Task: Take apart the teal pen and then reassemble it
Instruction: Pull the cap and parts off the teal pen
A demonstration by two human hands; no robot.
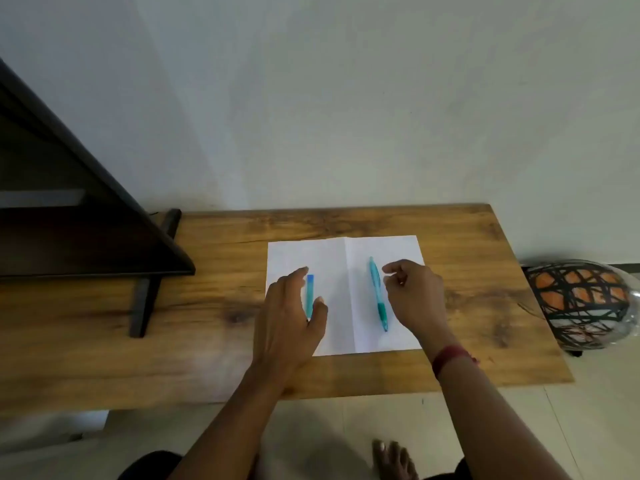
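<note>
A teal pen (377, 292) lies whole on the right half of a white creased sheet of paper (332, 258), its tip toward me. A second pen, light blue with a blue end (309, 294), lies on the left half. My left hand (289, 317) hovers over that blue pen with fingers spread around it, holding nothing that I can see. My right hand (412, 296) is just to the right of the teal pen, fingers curled loosely and apart, not gripping it.
The paper rests on a wooden table (467, 265) against a pale wall. A dark wooden stand (86, 220) occupies the table's left side. A patterned orange and black helmet (585, 303) sits off the table's right edge. My foot (393, 459) shows below.
</note>
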